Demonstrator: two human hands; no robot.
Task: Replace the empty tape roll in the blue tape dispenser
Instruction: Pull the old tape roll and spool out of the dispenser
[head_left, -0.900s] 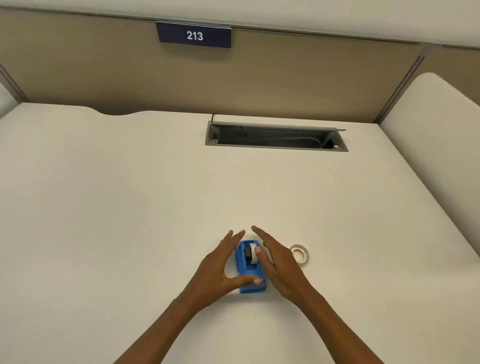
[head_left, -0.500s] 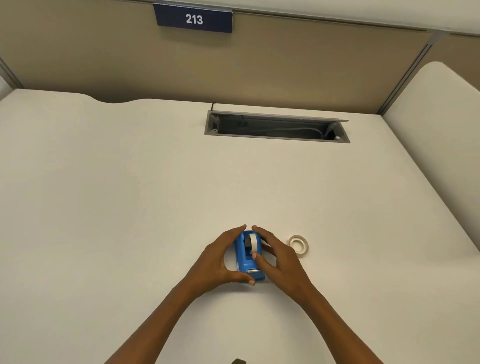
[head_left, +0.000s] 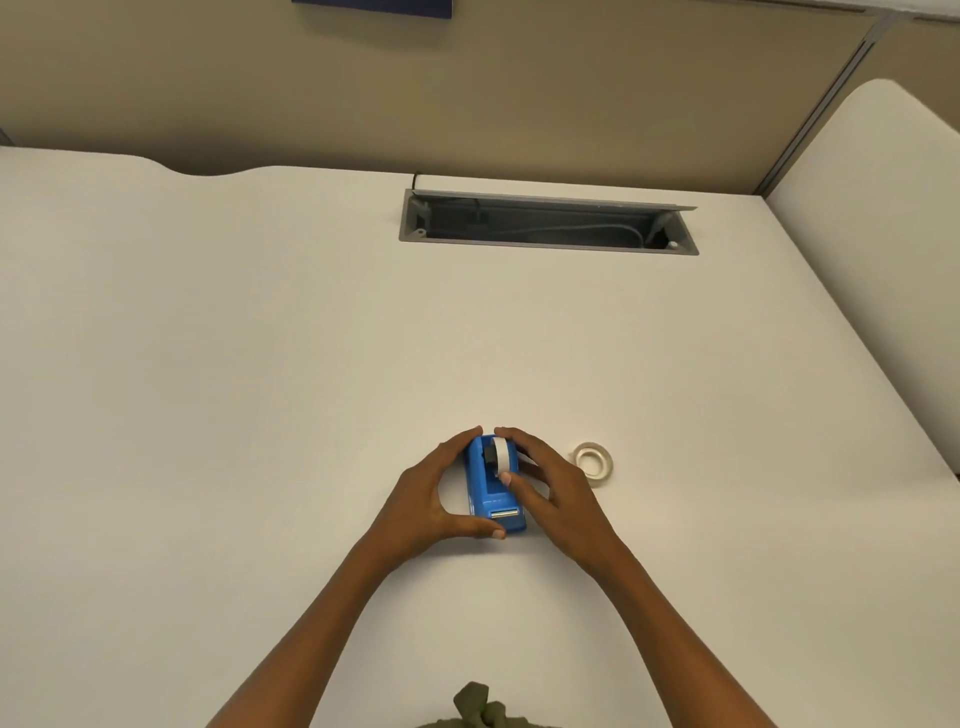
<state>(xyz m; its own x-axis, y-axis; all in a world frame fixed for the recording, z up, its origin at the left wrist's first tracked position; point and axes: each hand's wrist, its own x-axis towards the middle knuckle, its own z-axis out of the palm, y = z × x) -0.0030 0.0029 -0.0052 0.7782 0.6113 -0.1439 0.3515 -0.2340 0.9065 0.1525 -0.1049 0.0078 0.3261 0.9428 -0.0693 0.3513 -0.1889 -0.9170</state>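
white desk (head_left: 260, 364), open cable tray (head_left: 545, 228), beige partition (head_left: 519, 93)

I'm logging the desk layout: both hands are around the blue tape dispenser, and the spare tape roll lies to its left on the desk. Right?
Not quite. Both hands do flank the blue tape dispenser, but the head view shows the spare tape roll lying to its right.

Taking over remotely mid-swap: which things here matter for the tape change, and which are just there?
Job: blue tape dispenser, white roll in it, loose tape roll, left hand, right hand.
Not job: cable tray, blue sign.
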